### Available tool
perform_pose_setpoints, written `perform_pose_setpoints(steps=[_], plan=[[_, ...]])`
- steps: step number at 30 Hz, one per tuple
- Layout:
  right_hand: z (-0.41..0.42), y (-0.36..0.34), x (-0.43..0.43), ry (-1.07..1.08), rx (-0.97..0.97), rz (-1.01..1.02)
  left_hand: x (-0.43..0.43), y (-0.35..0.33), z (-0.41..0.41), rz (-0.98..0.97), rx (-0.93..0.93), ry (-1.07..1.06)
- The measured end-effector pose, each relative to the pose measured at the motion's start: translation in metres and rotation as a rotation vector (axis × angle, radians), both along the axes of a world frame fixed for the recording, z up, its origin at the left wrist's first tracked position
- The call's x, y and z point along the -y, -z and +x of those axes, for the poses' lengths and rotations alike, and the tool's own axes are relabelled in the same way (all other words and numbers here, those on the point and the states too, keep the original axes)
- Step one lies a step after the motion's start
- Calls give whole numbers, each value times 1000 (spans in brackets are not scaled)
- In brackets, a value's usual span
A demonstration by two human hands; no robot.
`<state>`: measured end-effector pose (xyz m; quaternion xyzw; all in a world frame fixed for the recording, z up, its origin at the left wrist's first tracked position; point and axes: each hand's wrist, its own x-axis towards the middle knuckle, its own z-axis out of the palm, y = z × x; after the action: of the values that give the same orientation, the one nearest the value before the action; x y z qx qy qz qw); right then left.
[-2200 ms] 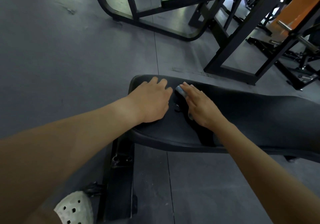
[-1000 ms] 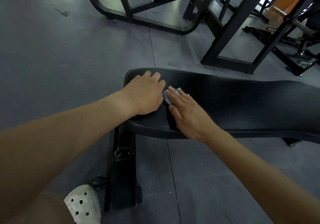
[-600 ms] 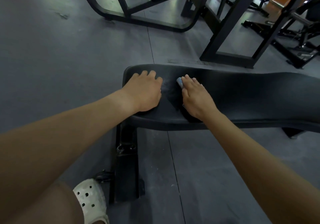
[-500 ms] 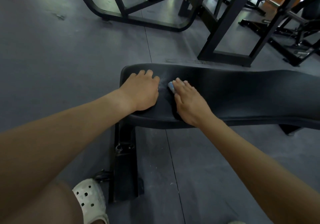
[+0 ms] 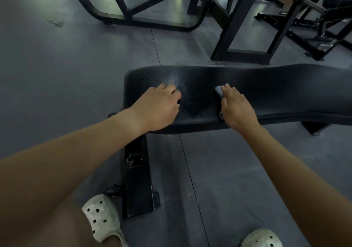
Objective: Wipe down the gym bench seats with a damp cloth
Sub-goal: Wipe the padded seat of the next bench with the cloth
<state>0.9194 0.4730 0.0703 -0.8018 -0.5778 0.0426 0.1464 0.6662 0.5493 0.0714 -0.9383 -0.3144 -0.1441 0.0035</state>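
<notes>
A long black padded bench seat (image 5: 276, 86) runs across the middle of the view, with a pale damp smear near its left end. My left hand (image 5: 158, 107) rests palm down on that left end, holding nothing. My right hand (image 5: 235, 107) lies flat on a blue-grey cloth (image 5: 218, 92) and presses it onto the seat. Most of the cloth is hidden under the palm; one corner shows past the fingertips and a small bit by the thumb.
The bench's black steel foot (image 5: 138, 182) stands on the grey rubber floor (image 5: 66, 65) between my pale perforated clogs (image 5: 102, 220). Black machine frames (image 5: 242, 37) and another bench stand behind the seat. An orange wall shows at top right.
My right hand has slid the cloth to the right along the seat, away from my left hand. The left hand has stayed on the bench end.
</notes>
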Motion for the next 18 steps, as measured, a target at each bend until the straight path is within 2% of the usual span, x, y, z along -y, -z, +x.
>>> perform_pose_setpoints(steps=[3,8,13,18], plan=[[-17,5,3,-18,1,41,3,-1,2,8,-8,-17],[-48,22,19,-243,42,94,6,-2,10,43,-33,-33],[-34,25,31,-358,37,179,13,-5,19,85,-46,-77],[11,35,47,-220,96,333,24,1,22,79,-68,-96]])
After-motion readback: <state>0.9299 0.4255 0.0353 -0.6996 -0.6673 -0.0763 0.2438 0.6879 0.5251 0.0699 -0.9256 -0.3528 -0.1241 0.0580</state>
